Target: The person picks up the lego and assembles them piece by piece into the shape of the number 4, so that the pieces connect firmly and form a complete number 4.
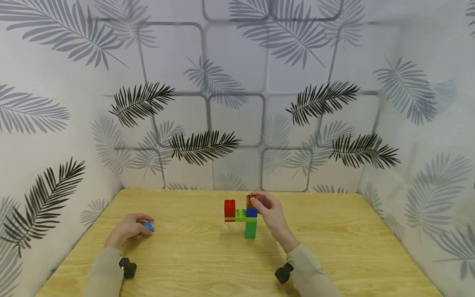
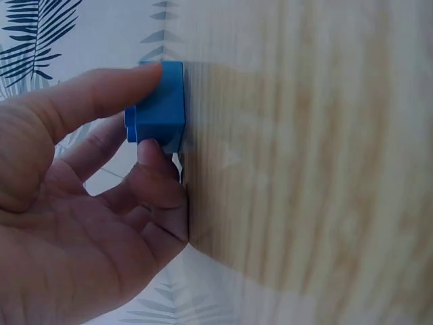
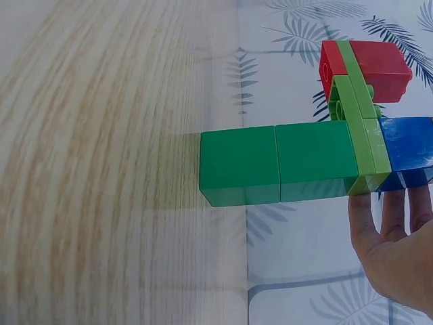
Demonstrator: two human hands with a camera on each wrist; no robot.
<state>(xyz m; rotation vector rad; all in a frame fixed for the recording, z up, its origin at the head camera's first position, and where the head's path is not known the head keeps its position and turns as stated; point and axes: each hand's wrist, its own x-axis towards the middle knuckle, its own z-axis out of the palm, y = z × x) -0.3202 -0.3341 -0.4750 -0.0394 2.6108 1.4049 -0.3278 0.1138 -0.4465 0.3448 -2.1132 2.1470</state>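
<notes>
In the head view my left hand (image 1: 128, 229) is low over the left side of the table, pinching a light-blue toy building brick (image 1: 149, 226) between thumb and fingers. The left wrist view shows that blue brick (image 2: 161, 108) against the tabletop. My right hand (image 1: 272, 214) grips the top of a brick tower, thumb on the orange brick (image 1: 249, 201). Below it come a dark-blue brick (image 1: 251, 212), a thin lime layer and two green bricks (image 3: 277, 166). Some right fingers (image 3: 394, 211) touch the tower beside the dark-blue brick; their tips are partly hidden.
A lime plate (image 1: 240, 215) juts left from the tower and carries a red brick (image 1: 229, 207) at its far end, off the tabletop. The wooden table (image 1: 193, 264) meets leaf-patterned walls (image 1: 237, 165) at the back and sides.
</notes>
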